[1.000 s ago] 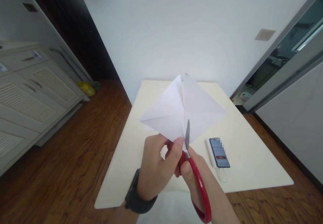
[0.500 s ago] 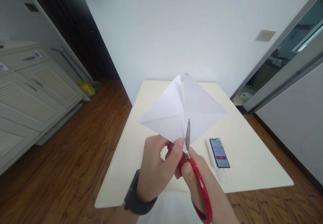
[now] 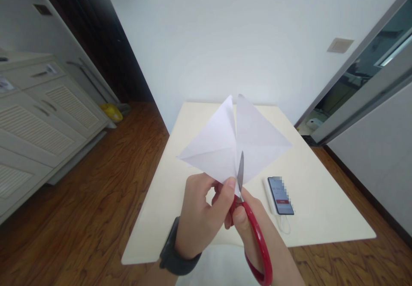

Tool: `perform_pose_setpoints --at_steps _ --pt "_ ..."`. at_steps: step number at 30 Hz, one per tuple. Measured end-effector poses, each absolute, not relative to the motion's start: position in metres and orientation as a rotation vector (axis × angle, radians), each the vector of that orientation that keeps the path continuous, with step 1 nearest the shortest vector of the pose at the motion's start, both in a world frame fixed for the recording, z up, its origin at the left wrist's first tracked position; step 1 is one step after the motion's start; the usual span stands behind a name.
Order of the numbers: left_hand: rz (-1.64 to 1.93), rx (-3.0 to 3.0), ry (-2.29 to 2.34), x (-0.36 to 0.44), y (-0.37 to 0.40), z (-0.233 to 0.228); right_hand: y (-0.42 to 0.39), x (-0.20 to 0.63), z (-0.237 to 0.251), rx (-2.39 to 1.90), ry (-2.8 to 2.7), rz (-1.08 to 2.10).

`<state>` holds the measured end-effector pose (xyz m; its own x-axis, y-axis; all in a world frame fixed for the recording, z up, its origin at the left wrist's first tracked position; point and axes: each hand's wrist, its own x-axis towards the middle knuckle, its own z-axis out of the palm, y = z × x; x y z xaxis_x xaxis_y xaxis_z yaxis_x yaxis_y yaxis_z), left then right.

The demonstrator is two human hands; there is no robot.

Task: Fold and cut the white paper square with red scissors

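Observation:
A white sheet of paper (image 3: pixel 210 142), creased and turned corner-up, is held above the table. A slit runs from its far corner down toward its near corner, parting it into a left and a right half. My left hand (image 3: pixel 206 213), with a black watch (image 3: pixel 178 249) on the wrist, pinches the near corner between thumb and fingers. My right hand (image 3: pixel 254 221) grips red-handled scissors (image 3: pixel 259 234). One blade lies over the paper beside the slit, close to my left thumb; the other blade is hidden.
On the cream table (image 3: pixel 325 208), a phone (image 3: pixel 280 196) rests on a white block with a looped cord (image 3: pixel 285 226), right of my hands. The table's far edge meets a white wall (image 3: pixel 219 37). A white cabinet (image 3: pixel 48 114) stands at the left.
The whole view has shifted very slightly. Hands, scissors and paper keep nearly the same places, and the slit looks about the same length.

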<state>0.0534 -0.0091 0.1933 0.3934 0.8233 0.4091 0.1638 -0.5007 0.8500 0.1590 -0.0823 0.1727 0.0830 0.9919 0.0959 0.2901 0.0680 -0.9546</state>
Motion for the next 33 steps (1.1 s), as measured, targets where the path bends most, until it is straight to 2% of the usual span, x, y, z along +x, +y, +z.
perform_pose_setpoints --at_steps 20,33 --pt "1.115 1.933 0.935 0.054 -0.007 0.194 -0.082 0.16 0.17 -1.473 -1.337 0.998" --pt "1.119 1.751 0.936 0.051 -0.01 0.188 -0.081 0.159 0.168 -1.4 -1.382 1.014"
